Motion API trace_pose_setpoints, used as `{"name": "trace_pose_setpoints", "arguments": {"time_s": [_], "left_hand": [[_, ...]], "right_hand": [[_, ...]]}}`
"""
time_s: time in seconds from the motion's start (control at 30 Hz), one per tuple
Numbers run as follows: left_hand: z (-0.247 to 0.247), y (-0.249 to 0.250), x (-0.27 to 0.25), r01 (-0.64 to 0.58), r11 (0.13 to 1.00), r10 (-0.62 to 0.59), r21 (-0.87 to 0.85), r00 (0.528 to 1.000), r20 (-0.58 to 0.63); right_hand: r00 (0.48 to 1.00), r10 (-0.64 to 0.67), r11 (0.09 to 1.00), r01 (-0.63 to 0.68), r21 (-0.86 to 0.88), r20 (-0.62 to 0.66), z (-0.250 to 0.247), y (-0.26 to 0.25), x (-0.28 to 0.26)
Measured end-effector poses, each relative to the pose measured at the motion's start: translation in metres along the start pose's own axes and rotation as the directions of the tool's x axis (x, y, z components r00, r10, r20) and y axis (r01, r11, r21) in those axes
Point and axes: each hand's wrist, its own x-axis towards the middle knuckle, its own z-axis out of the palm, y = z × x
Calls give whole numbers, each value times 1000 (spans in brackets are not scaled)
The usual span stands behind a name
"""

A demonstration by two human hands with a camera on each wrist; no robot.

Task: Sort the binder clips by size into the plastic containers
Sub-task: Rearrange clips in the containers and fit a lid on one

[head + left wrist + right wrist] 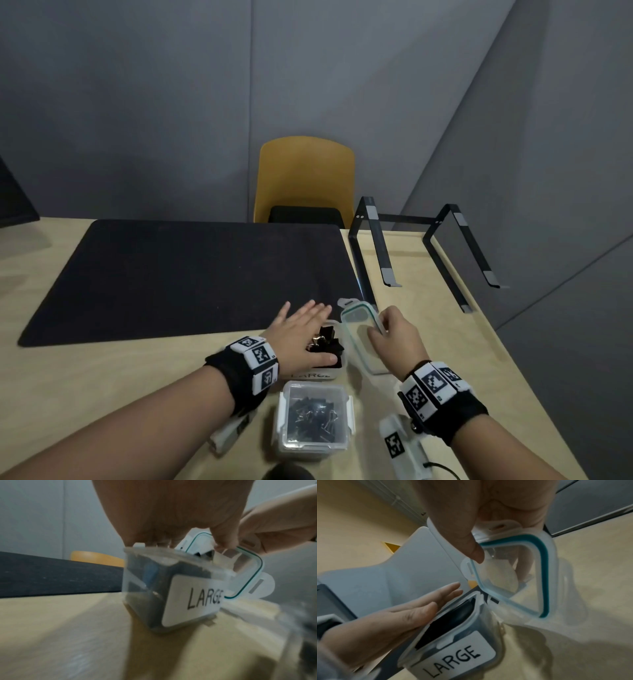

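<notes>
A clear container labelled LARGE [313, 375] [192, 601] [458, 657] stands uncovered on the wooden table, with large black binder clips [327, 339] inside. My left hand [301, 329] [171, 513] [399, 615] lies flat over its top, fingers straight, thumb along the near rim. Just to its right, my right hand [380, 327] [453, 513] pinches the container's clear lid [359, 317] [247, 574] [513, 574], which has a teal seal and is tilted up on edge beside the container. Nearer me, a second clear container [281, 421] holds several small black clips.
A black mat [188, 274] covers the table's middle. At the back right stands a black metal laptop stand [376, 246], and the table's right edge runs close by. A yellow chair [305, 178] sits behind the table. A monitor [13, 195] is at far left.
</notes>
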Motion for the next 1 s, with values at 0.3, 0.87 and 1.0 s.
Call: {"name": "trace_pose_setpoints", "arguments": {"time_s": [0.3,0.87,1.0], "left_hand": [[6,-38,-28,138,885,-127,-445,990,54],[17,-43,-37,134,731,-187,-669,982,-7],[21,-47,-36,146,726,-193,-672,981,6]], "right_hand": [[915,-392,919,395,-17,92,14,-28,-19],[734,-401,765,598,-240,548,16,-58,-11],[653,-410,708,668,-228,637,12,-61,-8]]}}
